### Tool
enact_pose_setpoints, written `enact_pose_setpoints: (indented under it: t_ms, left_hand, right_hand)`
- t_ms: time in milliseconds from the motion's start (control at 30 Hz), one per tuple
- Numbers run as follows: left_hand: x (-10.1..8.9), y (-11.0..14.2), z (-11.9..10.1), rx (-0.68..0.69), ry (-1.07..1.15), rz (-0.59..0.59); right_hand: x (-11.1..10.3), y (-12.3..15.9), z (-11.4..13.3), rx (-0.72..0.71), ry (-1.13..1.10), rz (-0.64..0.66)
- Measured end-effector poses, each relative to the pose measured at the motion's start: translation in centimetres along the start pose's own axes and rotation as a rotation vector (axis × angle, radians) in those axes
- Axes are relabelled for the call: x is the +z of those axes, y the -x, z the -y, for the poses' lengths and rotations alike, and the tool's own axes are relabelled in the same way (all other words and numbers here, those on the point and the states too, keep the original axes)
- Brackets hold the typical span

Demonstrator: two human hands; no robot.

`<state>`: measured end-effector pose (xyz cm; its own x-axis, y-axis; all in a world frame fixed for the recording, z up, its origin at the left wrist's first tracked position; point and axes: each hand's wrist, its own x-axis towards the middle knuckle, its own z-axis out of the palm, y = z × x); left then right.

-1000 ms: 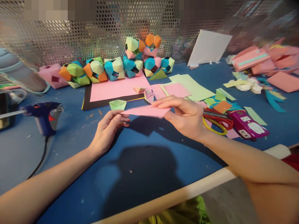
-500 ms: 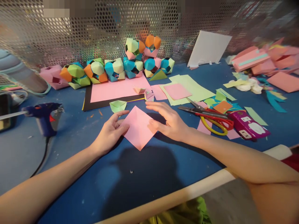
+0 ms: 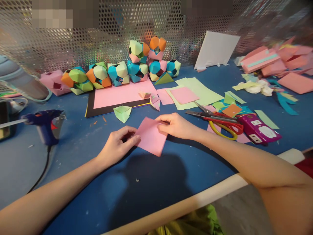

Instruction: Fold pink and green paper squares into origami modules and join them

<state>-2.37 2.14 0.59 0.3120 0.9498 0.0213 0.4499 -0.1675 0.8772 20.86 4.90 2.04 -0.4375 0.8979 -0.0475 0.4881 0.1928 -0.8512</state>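
A square sheet of pink paper [image 3: 151, 137] is held between my two hands, tilted just over the blue table. My left hand [image 3: 119, 142] pinches its left corner between thumb and fingers. At the upper right edge my right hand [image 3: 174, 125] grips the sheet, with the thumb in front and the fingers partly behind it. Beyond my left hand lies a small folded green paper piece [image 3: 122, 113]. Two small folded pink pieces, one of them a pink paper unit [image 3: 155, 102], sit past the sheet.
Several multicoloured paper balls [image 3: 118, 73] line the back by the perforated metal screen [image 3: 107, 36]. A glue gun [image 3: 45, 124] with a cord lies left. On the right are scissors [image 3: 223, 130], a purple box [image 3: 261, 129], paper scraps and green sheets [image 3: 207, 91].
The pink square has turned and moved slightly right. My right hand has closed from spread fingers onto its edge, and my left fingers have curled in.
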Motion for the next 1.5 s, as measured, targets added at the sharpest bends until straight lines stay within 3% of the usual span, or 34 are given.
enact_pose_setpoints:
  t_ms: [100, 167, 267, 400, 467, 533, 700, 900, 1133, 1300, 1400, 1500]
  left_hand:
    - [0.1, 0.5, -0.8, -0.026, 0.205, 0.059]
    - [0.3, 0.8, -1.1, -0.064, 0.253, 0.100]
    - [0.6, 0.8, -1.0, -0.121, 0.209, 0.121]
    - [0.8, 0.1, -0.2, -0.196, 0.399, -0.017]
    - [0.8, -0.2, 0.0, -0.226, 0.465, -0.038]
    - [0.6, -0.3, 0.0, -0.217, 0.394, -0.036]
    - [0.0, -0.2, 0.3, 0.030, -0.130, -0.160]
    - [-0.5, -0.8, 1.4, 0.270, -0.444, -0.115]
    - [-0.7, -1.0, 1.9, 0.306, -0.509, -0.069]
    - [-0.5, -0.9, 1.8, 0.329, -0.558, -0.091]
    - [-0.3, -0.6, 1.6, 0.463, -0.599, -0.121]
    - [0.1, -0.2, 1.5, 0.674, -0.586, -0.024]
  right_hand:
    - [-0.4, 0.7, 0.8, -0.027, 0.027, 0.166]
    - [-0.3, 1.3, 1.4, -0.120, 0.125, 0.208]
    - [0.1, 1.6, 1.7, -0.186, 0.139, 0.097]
    - [0.5, 0.6, 0.6, -0.092, -0.056, -0.130]
    - [0.2, 0.1, 0.0, -0.057, -0.088, -0.128]
    - [-0.2, -0.2, -0.3, -0.035, -0.047, -0.087]
    - [-0.7, -0.1, -0.3, -0.094, 0.094, 0.033]
    - [0.4, -0.6, -2.1, -0.486, 0.353, 0.045]
    - [0.9, -0.5, -3.1, -0.746, 0.607, 0.035]
    - [0.9, 0.1, -2.4, -0.831, 0.785, 0.125]
    - [0.9, 0.3, -1.9, -0.819, 0.865, 0.133]
    - [1.0, 0.4, -1.7, -0.816, 0.895, 0.133]
